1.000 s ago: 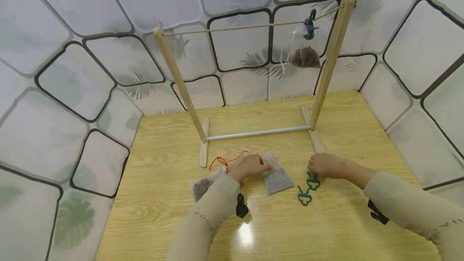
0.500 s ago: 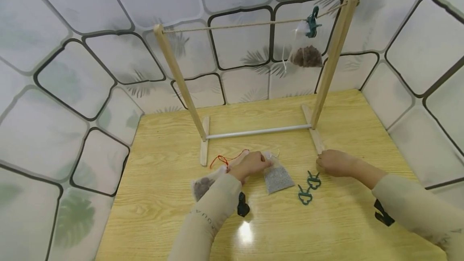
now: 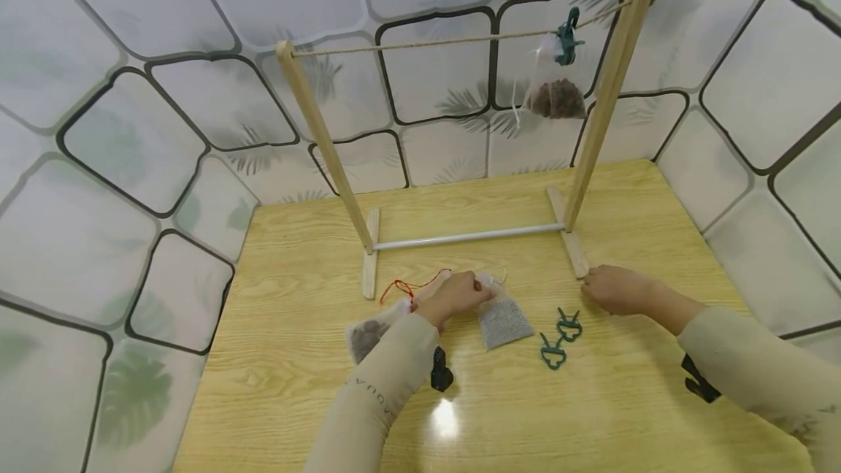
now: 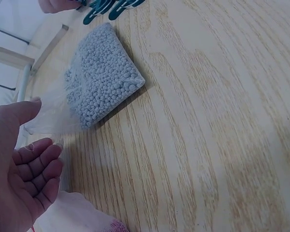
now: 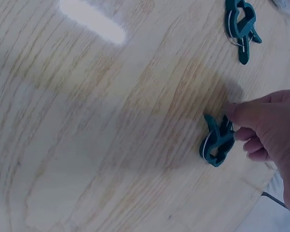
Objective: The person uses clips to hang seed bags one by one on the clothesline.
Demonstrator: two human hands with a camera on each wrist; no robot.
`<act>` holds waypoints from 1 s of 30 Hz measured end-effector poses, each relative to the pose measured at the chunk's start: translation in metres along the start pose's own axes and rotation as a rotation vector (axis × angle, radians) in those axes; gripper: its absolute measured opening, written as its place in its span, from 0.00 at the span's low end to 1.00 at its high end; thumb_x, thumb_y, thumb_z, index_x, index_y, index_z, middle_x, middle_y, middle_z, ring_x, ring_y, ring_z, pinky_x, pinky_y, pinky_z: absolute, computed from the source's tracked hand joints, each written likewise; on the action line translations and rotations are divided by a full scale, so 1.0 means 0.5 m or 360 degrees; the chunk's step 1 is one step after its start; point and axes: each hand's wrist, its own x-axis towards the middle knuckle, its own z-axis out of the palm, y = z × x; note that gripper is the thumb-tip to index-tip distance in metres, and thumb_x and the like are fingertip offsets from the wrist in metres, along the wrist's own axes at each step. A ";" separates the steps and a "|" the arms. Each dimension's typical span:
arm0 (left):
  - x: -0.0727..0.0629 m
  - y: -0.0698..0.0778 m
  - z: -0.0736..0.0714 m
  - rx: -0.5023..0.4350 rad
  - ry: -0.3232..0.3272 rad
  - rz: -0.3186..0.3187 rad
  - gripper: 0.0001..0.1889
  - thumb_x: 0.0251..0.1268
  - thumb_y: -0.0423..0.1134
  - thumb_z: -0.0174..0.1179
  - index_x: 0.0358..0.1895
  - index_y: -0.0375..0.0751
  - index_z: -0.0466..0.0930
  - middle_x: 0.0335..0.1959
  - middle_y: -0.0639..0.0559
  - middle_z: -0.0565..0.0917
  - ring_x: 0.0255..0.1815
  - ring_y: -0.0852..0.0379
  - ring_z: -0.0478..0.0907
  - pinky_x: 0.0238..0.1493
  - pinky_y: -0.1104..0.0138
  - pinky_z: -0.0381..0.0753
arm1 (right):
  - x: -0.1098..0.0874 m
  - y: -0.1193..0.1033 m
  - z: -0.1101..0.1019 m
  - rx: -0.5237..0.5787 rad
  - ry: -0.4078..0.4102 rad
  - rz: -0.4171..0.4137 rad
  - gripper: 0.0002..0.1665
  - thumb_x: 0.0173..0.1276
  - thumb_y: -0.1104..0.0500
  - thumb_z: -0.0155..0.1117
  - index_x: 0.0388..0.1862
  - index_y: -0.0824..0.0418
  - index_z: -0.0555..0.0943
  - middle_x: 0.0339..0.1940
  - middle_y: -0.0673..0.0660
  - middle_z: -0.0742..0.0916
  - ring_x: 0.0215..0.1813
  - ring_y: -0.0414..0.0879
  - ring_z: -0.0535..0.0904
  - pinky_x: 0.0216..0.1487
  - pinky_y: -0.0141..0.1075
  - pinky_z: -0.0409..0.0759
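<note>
My left hand (image 3: 453,294), thumb and curled fingers apart, is at the clear neck of a bag of grey beads (image 4: 103,72). Whether it touches the plastic, I cannot tell. Left of that hand lies another bag (image 3: 368,338) with dark contents and a red cord (image 3: 404,287). My right hand (image 3: 617,290) has loosely curled fingers, with nothing visible in its hold. It is just beside the handles of a green spring clip (image 5: 217,142), and a second green clip (image 3: 553,352) lies nearby. All these bags and clips lie on the wooden table.
A wooden frame stands behind, with a left post (image 3: 325,148), right post (image 3: 607,101) and white bottom rod (image 3: 469,237). From its rope (image 3: 420,44), a green clip (image 3: 568,39) holds a bag with brown contents (image 3: 557,99). Patterned walls (image 3: 434,71) enclose the table (image 3: 296,385).
My right hand has drawn away to the right from over the nearer clip, leaving that clip fully visible on the table. The left hand has barely moved.
</note>
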 end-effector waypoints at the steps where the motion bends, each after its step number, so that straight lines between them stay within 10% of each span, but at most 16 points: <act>1: 0.000 0.001 0.000 0.0002 0.0003 -0.0003 0.26 0.67 0.53 0.52 0.13 0.47 0.58 0.09 0.58 0.56 0.11 0.62 0.48 0.16 0.70 0.54 | -0.001 -0.001 0.003 0.0015 0.0001 0.0021 0.11 0.53 0.65 0.69 0.24 0.59 0.74 0.24 0.54 0.80 0.28 0.47 0.75 0.32 0.39 0.75; 12: -0.003 0.004 -0.002 0.0051 0.0050 0.0046 0.18 0.70 0.50 0.51 0.23 0.46 0.60 0.14 0.57 0.58 0.14 0.62 0.53 0.20 0.71 0.57 | 0.011 -0.016 0.012 0.0488 -0.0037 0.0498 0.14 0.56 0.68 0.58 0.16 0.57 0.68 0.15 0.49 0.69 0.19 0.41 0.60 0.20 0.35 0.66; 21: 0.007 0.006 -0.008 0.0017 0.0128 -0.0070 0.18 0.64 0.54 0.55 0.34 0.41 0.74 0.26 0.55 0.73 0.24 0.61 0.67 0.26 0.71 0.66 | 0.006 0.008 -0.016 0.0321 -0.0278 0.0382 0.22 0.47 0.47 0.76 0.25 0.61 0.76 0.23 0.54 0.77 0.26 0.48 0.72 0.30 0.42 0.74; 30: 0.016 0.002 0.000 -0.0066 0.0117 -0.0112 0.18 0.58 0.54 0.61 0.34 0.41 0.78 0.29 0.53 0.78 0.28 0.58 0.71 0.30 0.68 0.71 | 0.013 -0.008 -0.016 0.0311 -0.0410 0.0309 0.27 0.37 0.49 0.82 0.28 0.60 0.75 0.26 0.52 0.78 0.29 0.47 0.72 0.33 0.41 0.74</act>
